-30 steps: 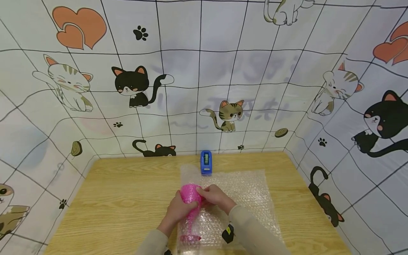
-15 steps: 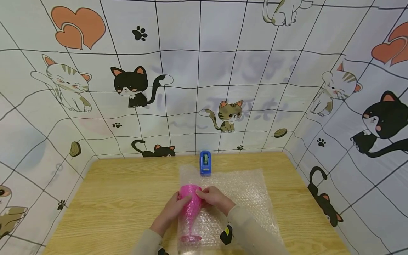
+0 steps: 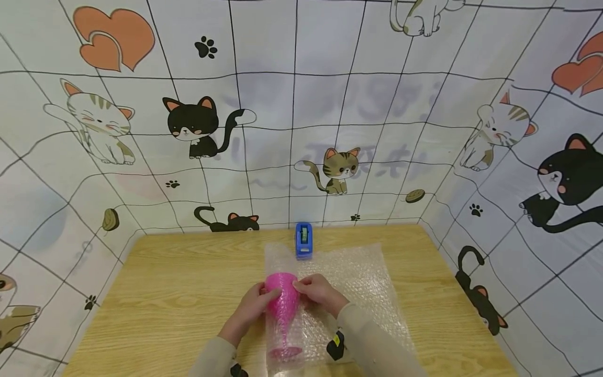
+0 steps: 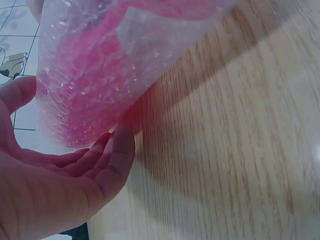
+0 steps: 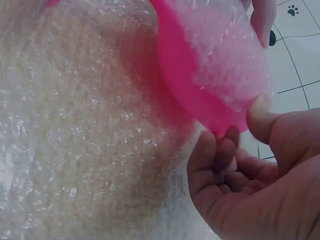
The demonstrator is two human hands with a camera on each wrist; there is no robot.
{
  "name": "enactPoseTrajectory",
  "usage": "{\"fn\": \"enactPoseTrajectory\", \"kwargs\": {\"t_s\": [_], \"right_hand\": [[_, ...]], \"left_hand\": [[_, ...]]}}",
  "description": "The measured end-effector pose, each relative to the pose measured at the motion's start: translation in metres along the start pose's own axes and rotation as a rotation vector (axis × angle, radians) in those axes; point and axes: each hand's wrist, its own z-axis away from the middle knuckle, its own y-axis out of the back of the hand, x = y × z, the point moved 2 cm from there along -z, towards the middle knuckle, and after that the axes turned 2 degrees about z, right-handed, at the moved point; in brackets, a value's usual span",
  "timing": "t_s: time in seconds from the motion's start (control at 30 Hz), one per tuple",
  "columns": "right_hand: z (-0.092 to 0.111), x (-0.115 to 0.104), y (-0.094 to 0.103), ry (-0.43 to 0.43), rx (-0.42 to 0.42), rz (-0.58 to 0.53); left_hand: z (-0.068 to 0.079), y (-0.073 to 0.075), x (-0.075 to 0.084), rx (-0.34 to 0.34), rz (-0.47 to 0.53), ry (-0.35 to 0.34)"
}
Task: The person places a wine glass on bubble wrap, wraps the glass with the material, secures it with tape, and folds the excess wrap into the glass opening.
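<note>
A pink goblet lies on its side on the bubble wrap, its bowl away from me and its foot toward me. One layer of the wrap covers it. My left hand holds the bowl from the left, thumb on top; in the left wrist view its fingers curl under the wrapped bowl. My right hand pinches the bowl near the rim from the right. In the right wrist view that thumb presses the wrap against the goblet, and bare pink plastic shows beside the layer.
A blue tape dispenser stands at the back of the wooden table, by the wrap's far edge. The flat wrap spreads to the right of the goblet. Cat-printed cloth hangs behind and at both sides.
The bubble wrap's left part has come over the goblet down to its foot, and the goblet has shifted slightly right. My left thumb has moved higher on the bowl. The sheet's right edge has drawn left.
</note>
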Motion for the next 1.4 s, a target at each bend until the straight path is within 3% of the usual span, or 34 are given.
{"fn": "enactPoseTrajectory", "kwargs": {"t_s": [0.17,0.43,0.67,0.8,0.9,1.0,1.27,1.4], "right_hand": [[0.001,-0.004,0.006,0.016,0.061,0.04],[0.004,-0.004,0.008,0.005,0.117,-0.07],[0.008,-0.004,0.011,0.057,0.166,-0.044],[0.01,-0.007,0.012,0.144,0.227,0.057],[0.014,-0.012,0.012,0.257,0.289,0.2],[0.018,-0.018,0.012,0.318,0.321,0.318],[0.028,-0.029,0.015,0.312,0.152,0.377],[0.03,-0.03,0.016,0.281,0.12,0.369]], "left_hand": [[-0.003,-0.005,0.001,0.036,-0.017,-0.032],[-0.001,-0.013,0.004,0.064,-0.031,-0.043],[-0.002,-0.019,0.006,0.083,-0.035,-0.045],[-0.003,-0.022,0.006,0.084,-0.025,-0.047],[-0.004,-0.022,0.006,0.085,-0.019,-0.052],[-0.004,-0.022,0.007,0.077,-0.011,-0.041],[-0.005,-0.019,0.007,0.027,0.022,0.021],[-0.005,-0.017,0.007,-0.009,0.032,0.02]]}}
